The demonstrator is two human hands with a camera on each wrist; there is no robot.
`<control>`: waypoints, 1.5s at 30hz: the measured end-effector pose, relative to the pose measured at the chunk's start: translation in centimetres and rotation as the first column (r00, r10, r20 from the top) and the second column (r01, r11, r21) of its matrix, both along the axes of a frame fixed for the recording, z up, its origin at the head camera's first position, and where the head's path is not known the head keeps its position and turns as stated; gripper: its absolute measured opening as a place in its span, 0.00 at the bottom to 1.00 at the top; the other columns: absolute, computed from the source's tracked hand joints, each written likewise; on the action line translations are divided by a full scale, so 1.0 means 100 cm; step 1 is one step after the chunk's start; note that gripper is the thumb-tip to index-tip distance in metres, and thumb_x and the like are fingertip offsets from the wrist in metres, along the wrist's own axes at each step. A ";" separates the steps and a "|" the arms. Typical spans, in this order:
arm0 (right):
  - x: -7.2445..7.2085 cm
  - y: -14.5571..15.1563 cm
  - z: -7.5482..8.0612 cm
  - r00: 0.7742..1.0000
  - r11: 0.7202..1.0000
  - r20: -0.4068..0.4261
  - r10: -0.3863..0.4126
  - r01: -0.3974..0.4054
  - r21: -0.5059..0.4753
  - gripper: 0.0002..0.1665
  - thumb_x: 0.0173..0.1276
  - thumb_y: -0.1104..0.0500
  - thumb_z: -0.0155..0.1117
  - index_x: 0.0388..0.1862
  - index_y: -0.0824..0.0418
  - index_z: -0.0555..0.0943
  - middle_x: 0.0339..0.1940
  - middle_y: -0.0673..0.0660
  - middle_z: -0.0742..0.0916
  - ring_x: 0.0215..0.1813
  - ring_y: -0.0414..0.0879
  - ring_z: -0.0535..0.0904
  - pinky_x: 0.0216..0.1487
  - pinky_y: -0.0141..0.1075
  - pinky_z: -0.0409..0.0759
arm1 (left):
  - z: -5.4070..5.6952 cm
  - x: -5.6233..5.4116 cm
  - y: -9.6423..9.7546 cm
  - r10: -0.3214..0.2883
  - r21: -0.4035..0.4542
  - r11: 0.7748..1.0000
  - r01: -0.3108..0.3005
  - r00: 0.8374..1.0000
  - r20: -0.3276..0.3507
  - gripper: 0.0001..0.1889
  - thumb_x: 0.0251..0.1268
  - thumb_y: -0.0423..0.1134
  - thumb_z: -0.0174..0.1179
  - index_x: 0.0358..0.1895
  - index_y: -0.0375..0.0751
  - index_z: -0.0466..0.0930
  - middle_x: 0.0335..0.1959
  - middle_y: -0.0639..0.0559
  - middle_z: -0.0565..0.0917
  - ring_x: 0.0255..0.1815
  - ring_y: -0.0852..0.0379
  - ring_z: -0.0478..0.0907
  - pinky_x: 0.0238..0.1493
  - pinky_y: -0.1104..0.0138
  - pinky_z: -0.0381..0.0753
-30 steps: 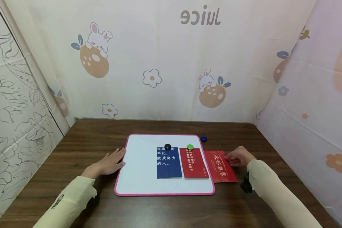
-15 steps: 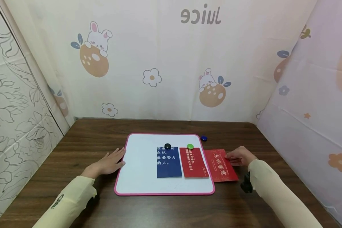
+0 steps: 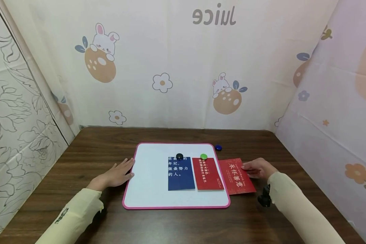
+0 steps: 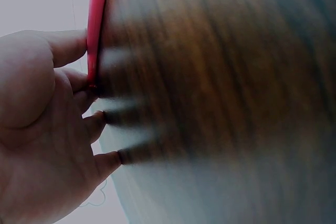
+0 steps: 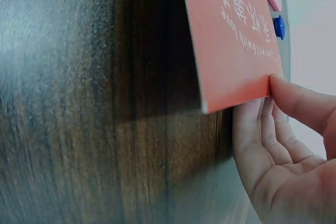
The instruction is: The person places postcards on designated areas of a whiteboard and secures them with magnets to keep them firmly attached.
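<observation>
My right hand [image 3: 258,168] pinches the right edge of a red card [image 3: 236,178] printed with white characters. Thumb on top and fingers beneath show in the right wrist view, where the card [image 5: 231,51] stands raised off the wood at its near corner. Its left side lies beside the pink-rimmed whiteboard [image 3: 152,183]. My left hand [image 3: 114,174] rests with spread, straight fingers at the board's left edge, thumb and fingertips right at the pink rim [image 4: 97,24]. On the board lie a blue card [image 3: 181,181] under a black round magnet [image 3: 179,156] and another red card [image 3: 208,179] under a green magnet [image 3: 203,157].
A blue round magnet [image 3: 218,147] sits on the dark wooden table [image 3: 170,225], just beyond the board's upper right corner. Behind the table hangs a patterned curtain [image 3: 183,112]. A black device [image 3: 264,196] is strapped under the right wrist.
The right hand has lifted the red card's right side slightly, and the card has turned a little, its right edge shifting up and right. The left hand stays in place.
</observation>
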State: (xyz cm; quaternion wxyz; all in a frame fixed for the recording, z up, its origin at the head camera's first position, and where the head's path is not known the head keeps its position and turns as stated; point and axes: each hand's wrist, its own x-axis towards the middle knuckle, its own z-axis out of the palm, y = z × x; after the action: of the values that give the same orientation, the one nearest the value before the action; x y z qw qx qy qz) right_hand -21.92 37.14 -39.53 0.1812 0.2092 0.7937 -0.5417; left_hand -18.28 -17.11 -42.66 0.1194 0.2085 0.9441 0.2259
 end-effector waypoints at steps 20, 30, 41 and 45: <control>-0.002 0.008 0.003 0.995 0.970 0.066 -0.078 0.091 -0.224 0.20 0.68 0.66 0.61 0.57 0.72 0.75 0.26 0.57 0.85 0.31 0.48 0.81 0.41 0.39 0.83 | 0.000 0.001 -0.001 0.003 0.011 1.000 -0.003 1.000 0.008 0.33 0.74 0.43 0.48 0.73 0.26 0.48 0.73 0.29 0.49 0.73 0.31 0.41 0.65 0.34 0.36; -0.002 0.006 0.008 0.991 0.943 0.092 -0.096 0.120 -0.311 0.05 0.68 0.66 0.61 0.34 0.62 0.84 0.27 0.58 0.85 0.32 0.49 0.82 0.44 0.40 0.82 | 0.002 0.001 0.001 0.013 0.000 1.000 -0.013 1.000 0.010 0.33 0.74 0.43 0.48 0.73 0.27 0.48 0.73 0.30 0.49 0.73 0.32 0.41 0.65 0.35 0.36; -0.004 -0.001 0.009 0.990 0.925 0.107 -0.096 0.129 -0.359 0.06 0.68 0.67 0.61 0.42 0.65 0.82 0.28 0.59 0.84 0.33 0.50 0.82 0.47 0.42 0.81 | -0.002 -0.001 0.000 0.013 -0.006 1.000 -0.013 1.000 0.012 0.34 0.73 0.44 0.49 0.73 0.28 0.48 0.74 0.31 0.49 0.74 0.32 0.41 0.65 0.35 0.36; -0.004 -0.006 0.010 0.991 0.928 0.097 -0.090 0.119 -0.354 0.12 0.67 0.67 0.62 0.49 0.67 0.79 0.29 0.59 0.84 0.34 0.50 0.82 0.47 0.42 0.81 | -0.003 -0.003 -0.001 0.009 -0.010 1.000 -0.009 1.000 0.009 0.35 0.73 0.44 0.48 0.73 0.28 0.47 0.74 0.30 0.48 0.74 0.32 0.41 0.65 0.35 0.36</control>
State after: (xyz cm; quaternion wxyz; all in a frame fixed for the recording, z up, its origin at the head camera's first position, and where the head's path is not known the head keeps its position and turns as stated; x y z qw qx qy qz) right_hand -22.35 36.50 -38.50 0.2186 0.2357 0.6613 -0.6778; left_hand -18.55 -17.26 -42.96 0.1236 0.2026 0.9455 0.2228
